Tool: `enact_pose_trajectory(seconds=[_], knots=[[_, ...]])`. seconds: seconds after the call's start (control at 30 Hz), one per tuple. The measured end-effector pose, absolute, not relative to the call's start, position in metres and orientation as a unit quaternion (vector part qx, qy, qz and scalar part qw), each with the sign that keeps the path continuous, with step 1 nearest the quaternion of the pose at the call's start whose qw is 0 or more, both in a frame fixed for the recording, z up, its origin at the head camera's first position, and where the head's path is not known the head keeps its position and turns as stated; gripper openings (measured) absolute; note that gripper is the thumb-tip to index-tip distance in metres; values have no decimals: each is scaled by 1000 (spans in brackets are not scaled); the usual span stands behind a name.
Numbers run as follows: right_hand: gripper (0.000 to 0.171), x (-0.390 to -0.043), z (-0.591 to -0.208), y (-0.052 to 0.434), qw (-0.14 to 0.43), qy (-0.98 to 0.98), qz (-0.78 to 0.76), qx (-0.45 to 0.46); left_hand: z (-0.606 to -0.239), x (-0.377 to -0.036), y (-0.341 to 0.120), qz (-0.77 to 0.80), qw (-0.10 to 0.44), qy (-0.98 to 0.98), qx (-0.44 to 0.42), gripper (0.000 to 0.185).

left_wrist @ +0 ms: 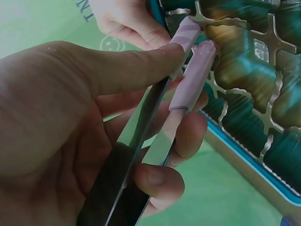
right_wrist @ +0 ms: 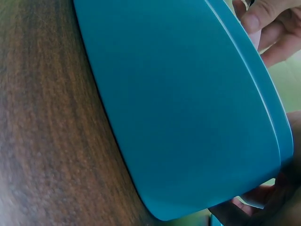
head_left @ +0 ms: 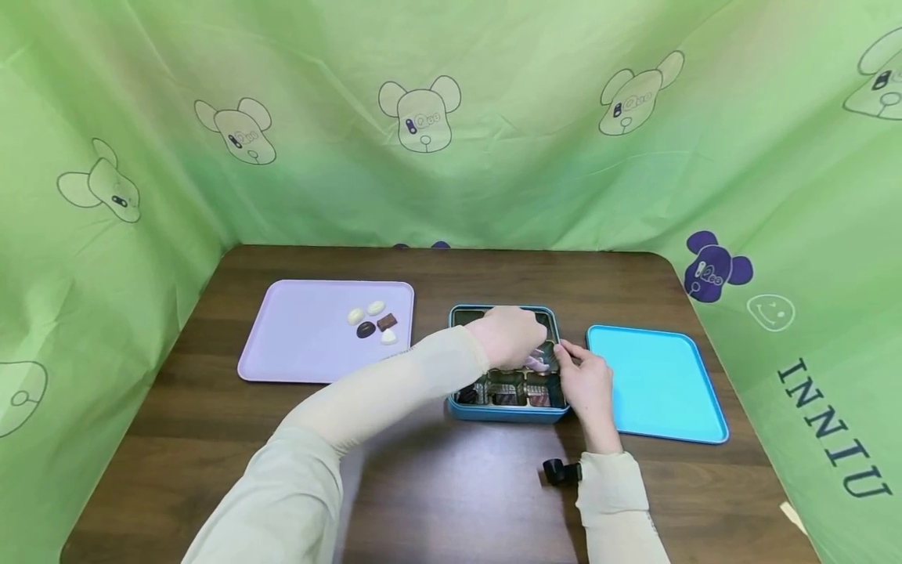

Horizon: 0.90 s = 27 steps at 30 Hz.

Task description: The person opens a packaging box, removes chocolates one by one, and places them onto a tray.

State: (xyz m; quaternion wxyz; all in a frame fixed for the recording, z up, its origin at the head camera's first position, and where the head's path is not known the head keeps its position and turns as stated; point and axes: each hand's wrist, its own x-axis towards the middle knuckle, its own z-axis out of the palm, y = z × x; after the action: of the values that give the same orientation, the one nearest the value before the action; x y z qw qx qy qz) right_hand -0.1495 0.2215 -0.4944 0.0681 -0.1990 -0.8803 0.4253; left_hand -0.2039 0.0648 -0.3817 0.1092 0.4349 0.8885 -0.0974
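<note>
My left hand point(head_left: 509, 337) hovers over a blue tin box point(head_left: 507, 413) with a gold compartment insert point(left_wrist: 244, 70) and grips metal tongs point(left_wrist: 188, 80) with pink tips. The tips point down into the box, close together, and nothing shows between them. My right hand point(head_left: 586, 384) holds the box by its right rim, fingers curled on the edge. The right wrist view is filled by the box's blue side wall point(right_wrist: 188, 108). Dark pieces sit in the box's front compartments.
A lilac tray point(head_left: 296, 345) left of the box carries several small chocolates point(head_left: 373, 321), white and dark. A light blue tray point(head_left: 655, 384) lies to the right. Green cloth walls surround the brown table point(head_left: 437, 486).
</note>
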Motion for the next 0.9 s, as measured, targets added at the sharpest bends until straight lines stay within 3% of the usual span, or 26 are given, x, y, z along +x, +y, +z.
enact_pose_trajectory(seconds=[0.3, 0.9], knots=[[41, -150, -496, 223, 70, -883, 422, -194, -382, -206, 77, -112, 121, 887, 430, 35], [43, -150, -498, 224, 82, -885, 420, -184, -395, -200, 91, -134, 115, 895, 409, 38]])
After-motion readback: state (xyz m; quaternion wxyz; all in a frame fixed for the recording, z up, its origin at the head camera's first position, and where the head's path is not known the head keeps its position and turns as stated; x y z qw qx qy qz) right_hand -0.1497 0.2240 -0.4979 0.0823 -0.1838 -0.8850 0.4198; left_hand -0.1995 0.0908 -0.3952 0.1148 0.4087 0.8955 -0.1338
